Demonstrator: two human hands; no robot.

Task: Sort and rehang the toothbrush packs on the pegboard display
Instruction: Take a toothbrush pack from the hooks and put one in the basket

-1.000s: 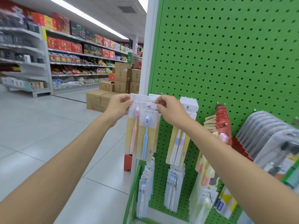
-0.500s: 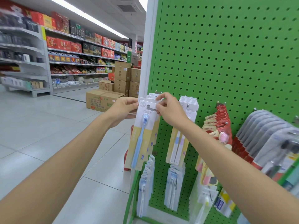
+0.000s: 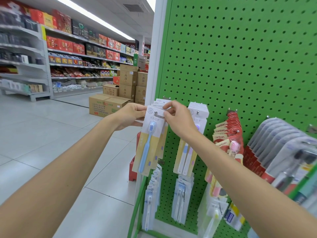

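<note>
Clearly two hands meet at the middle of the frame on one bundle of toothbrush packs point(image 3: 157, 104) that hangs at the left edge of the green pegboard point(image 3: 240, 57). How many cards are in the bundle cannot be counted; only their white top edges fan out. The front pack point(image 3: 149, 143) is a tall card, white above and pale yellow below, with a single blue brush under a clear blister, head up. The tip of a metal peg point(image 3: 155, 112) shows through its hanging slot. The left hand point(image 3: 130, 115) has its grip closed on the bundle's upper left corner, thumb over the top edges. The right hand point(image 3: 178, 121) pinches the upper right corner between thumb and forefinger, just beside the slot. To the right hang one more white stack point(image 3: 198, 115), one row of red packs point(image 3: 228, 131) and one row of grey packs point(image 3: 281, 143). Two bundles of clear packs point(image 3: 181, 200) hang lower down.
</note>
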